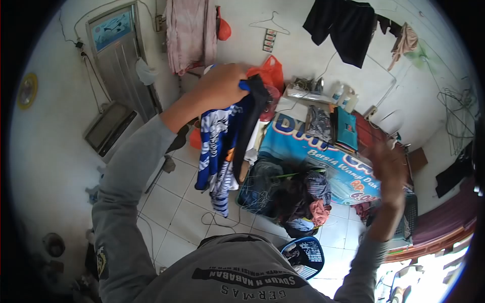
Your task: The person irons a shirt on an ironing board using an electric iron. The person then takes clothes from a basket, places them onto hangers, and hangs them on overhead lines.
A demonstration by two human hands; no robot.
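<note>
My left hand (233,81) is raised in front of me, closed around the top of a blue, white and black patterned garment (217,131). The cloth hangs down in folds from my grip, with a black part (254,101) on its right side. Over on the right, my right hand (388,169) is smeared by motion; its fingers look stretched out, with nothing visible in them. It is in front of the right end of a table covered by a blue printed banner (293,139).
A heaped basket of clothes (303,197) stands before the table, with a blue basket (305,255) nearer me. On the table are a teal package (346,126) and white bottles (343,96). Black shorts (341,30) hang on the wall. A cable lies on the tiled floor (174,212).
</note>
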